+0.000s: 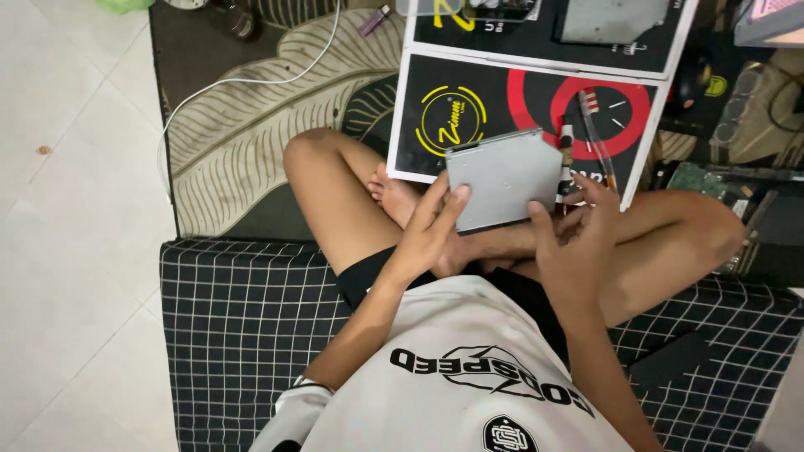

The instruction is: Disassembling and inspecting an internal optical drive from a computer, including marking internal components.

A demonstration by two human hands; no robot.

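I sit cross-legged and hold a flat grey metal drive [502, 176] above my lap. My left hand [431, 226] grips its near-left edge, thumb on top. My right hand [574, 230] holds the near-right corner, fingers spread along the side. The drive's top face is plain and tilted a little toward me. Just beyond it, a screwdriver with a striped handle [596, 134] lies on a black board with a red ring and a yellow circle [435, 92].
A second black board [502, 38] lies farther off with a grey metal plate [611, 18] on it. A white cable [243, 79] curls over the leaf-patterned rug. Green circuit boards and parts [703, 180] crowd the right. I sit on a black checked mat [243, 318].
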